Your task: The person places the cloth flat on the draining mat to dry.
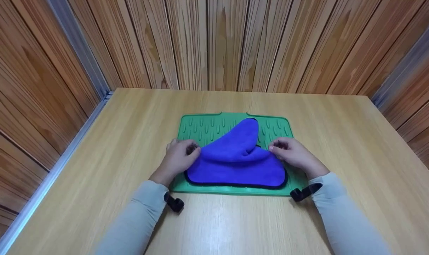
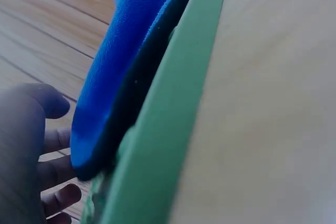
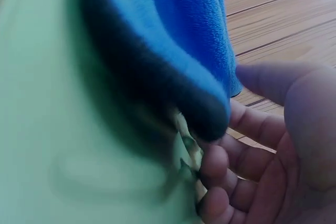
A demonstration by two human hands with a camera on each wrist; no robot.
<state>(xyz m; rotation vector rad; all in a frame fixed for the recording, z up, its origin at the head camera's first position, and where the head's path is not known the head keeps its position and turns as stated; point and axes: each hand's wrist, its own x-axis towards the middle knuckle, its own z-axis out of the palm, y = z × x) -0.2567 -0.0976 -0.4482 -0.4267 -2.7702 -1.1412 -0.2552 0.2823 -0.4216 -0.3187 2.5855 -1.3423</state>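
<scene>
A blue cloth (image 1: 235,173) with a black edge lies bunched and partly folded on a green mat (image 1: 200,124) with raised drop-shaped ridges. One rounded flap of the cloth points toward the back of the mat. At the cloth's left side is my left hand (image 1: 181,156); in the left wrist view its thumb (image 2: 52,100) stands apart from the blue cloth (image 2: 100,98), while the fingers reach beside its end. My right hand (image 1: 296,156) pinches the cloth's right side; in the right wrist view the thumb (image 3: 268,80) meets the fabric and the fingers curl beneath it.
The mat lies on a light wooden table (image 1: 136,117). Wood-plank walls (image 1: 221,42) stand behind and at the sides, with a metal rail (image 1: 58,163) along the left edge. Black wrist cameras (image 1: 174,203) sit on both wrists.
</scene>
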